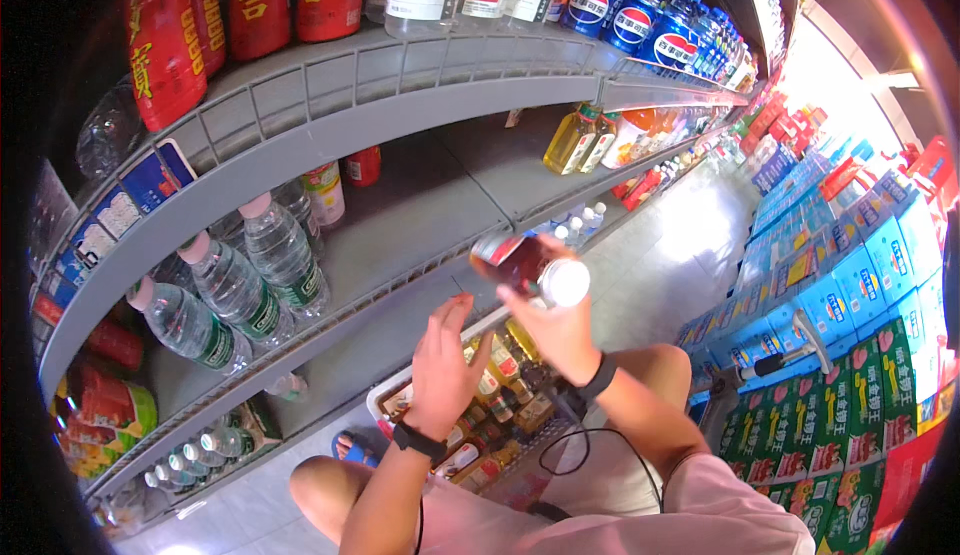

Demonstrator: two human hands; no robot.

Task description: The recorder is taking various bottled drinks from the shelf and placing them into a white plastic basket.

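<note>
My right hand (559,333) grips a bottle (517,262) of dark red-brown liquid with a white cap, tilted so that the cap points towards me. My left hand (448,367) is held beside it with fingers raised and thumb apart, holding nothing. Below both hands stands a white plastic crate (379,403) between my knees. Small bottles (491,382) with yellow and dark contents fill it, partly hidden by my hands. A black cable (551,472) loops over the crate and my lap.
Ahead, a grey metal shelf unit (465,116) has wire guards. Its lower shelf bears large water bottles (281,255) and oil-coloured bottles (574,142). Red bottles (259,7) and Pepsi bottles (630,26) stand above. To my right, blue cartons (832,307) and green cartons (810,420) are stacked beside a metal handle (810,341).
</note>
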